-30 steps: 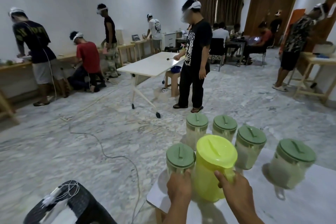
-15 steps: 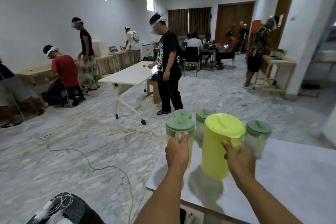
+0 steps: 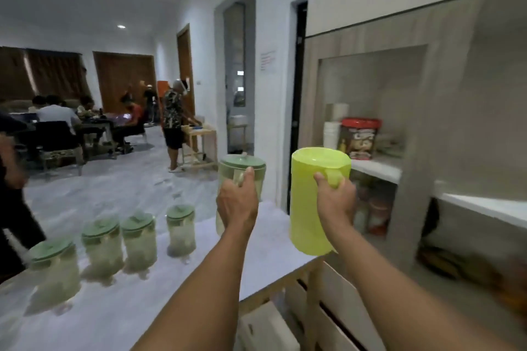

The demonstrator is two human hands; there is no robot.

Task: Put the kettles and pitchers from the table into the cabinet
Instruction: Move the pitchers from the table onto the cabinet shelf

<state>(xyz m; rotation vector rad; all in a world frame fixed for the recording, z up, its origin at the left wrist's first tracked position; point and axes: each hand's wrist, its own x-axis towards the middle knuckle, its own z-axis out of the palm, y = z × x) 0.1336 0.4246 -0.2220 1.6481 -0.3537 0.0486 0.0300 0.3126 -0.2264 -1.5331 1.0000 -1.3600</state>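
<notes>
My right hand [image 3: 336, 202] grips the handle of a bright yellow-green pitcher [image 3: 313, 208], held in the air past the table's right end. My left hand [image 3: 236, 205] grips the handle of a clear pitcher with a green lid [image 3: 242, 165], lifted above the white table [image 3: 256, 259]. Several more clear pitchers with green lids [image 3: 139, 239] stand in a row on the table to the left. The grey cabinet [image 3: 445, 100] with open shelves stands ahead on the right, beyond both raised pitchers.
The cabinet shelf [image 3: 376, 168] holds a red-lidded tub [image 3: 360, 137] and stacked white cups [image 3: 332, 134]; jars sit on the shelf below. Pale wooden slats [image 3: 328, 308] stand below the table's right end. A person in a patterned shirt [image 3: 172, 122] stands at a wooden trolley; others sit farther back.
My view has swung right from the room toward the cabinet. Both pitchers have been lifted off the table and carried right; the remaining pitchers now lie to my left.
</notes>
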